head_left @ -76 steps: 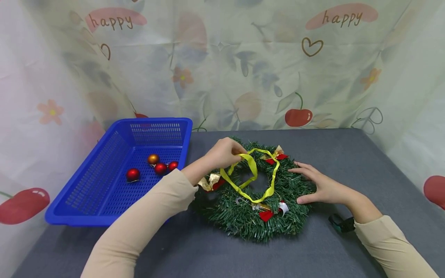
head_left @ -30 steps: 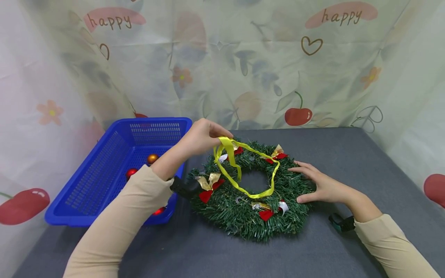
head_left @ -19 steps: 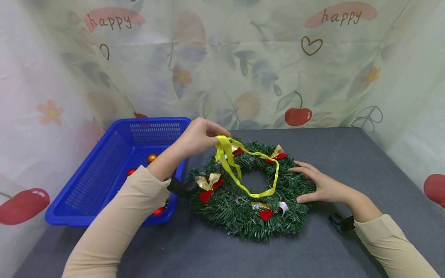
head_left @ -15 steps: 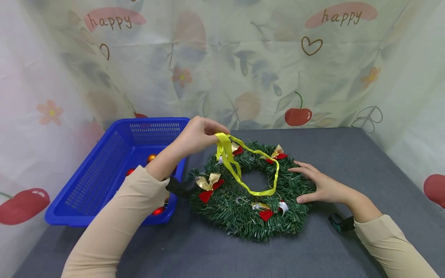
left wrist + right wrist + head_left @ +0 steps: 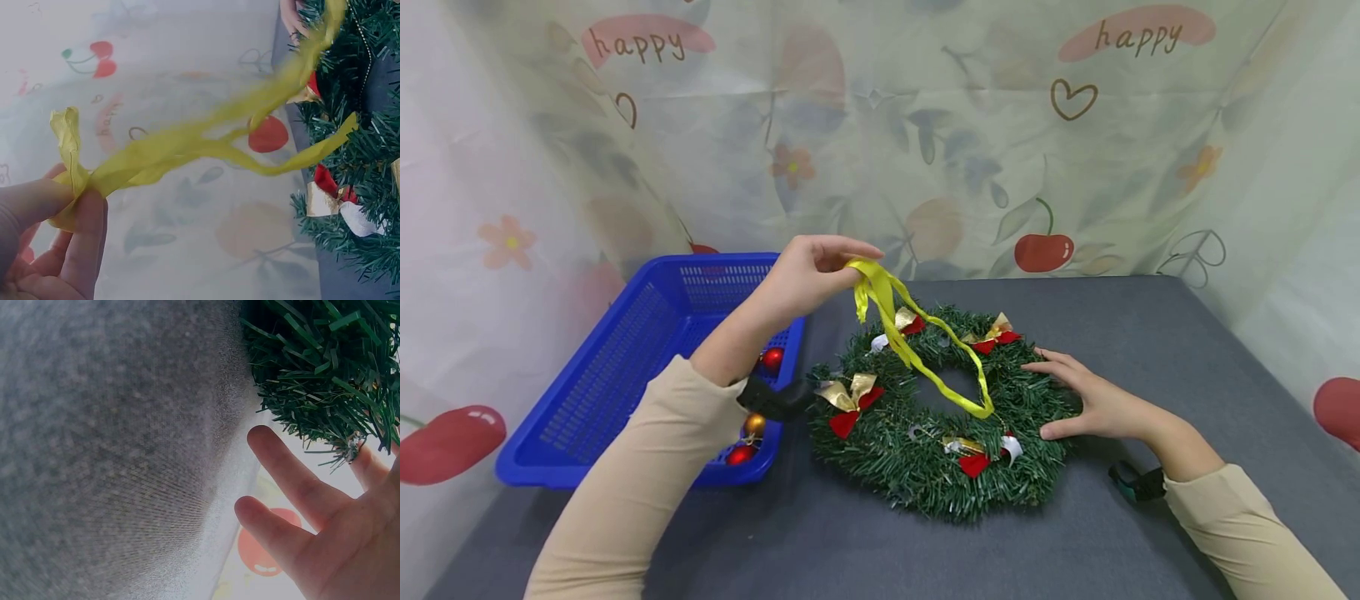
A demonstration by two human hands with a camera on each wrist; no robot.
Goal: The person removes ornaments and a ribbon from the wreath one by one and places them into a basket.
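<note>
My left hand (image 5: 808, 275) pinches a yellow ribbon (image 5: 925, 367) between thumb and fingers, raised above the far left side of a green wreath (image 5: 917, 467). In the left wrist view the ribbon (image 5: 169, 150) runs from my fingertips, with a short end sticking up, toward the wreath on the right. Its loop hangs down over the wreath's centre hole. Red, gold and white bows (image 5: 850, 400) decorate the wreath. My right hand (image 5: 1093, 404) rests at the wreath's right edge with its fingers spread; in the right wrist view the fingers (image 5: 300, 481) lie extended beside the green needles.
A blue plastic basket (image 5: 587, 350) stands on the left of the grey table (image 5: 865, 550), holding red baubles (image 5: 772, 358) and an orange-gold bauble (image 5: 755, 425). My left forearm crosses over its right side. A printed curtain (image 5: 880, 167) surrounds the table's back and sides.
My left hand has moved left and upward from over the wreath's centre, drawing the yellow ribbon with it, so the loop is stretched narrower. My right hand has stayed in place.
</note>
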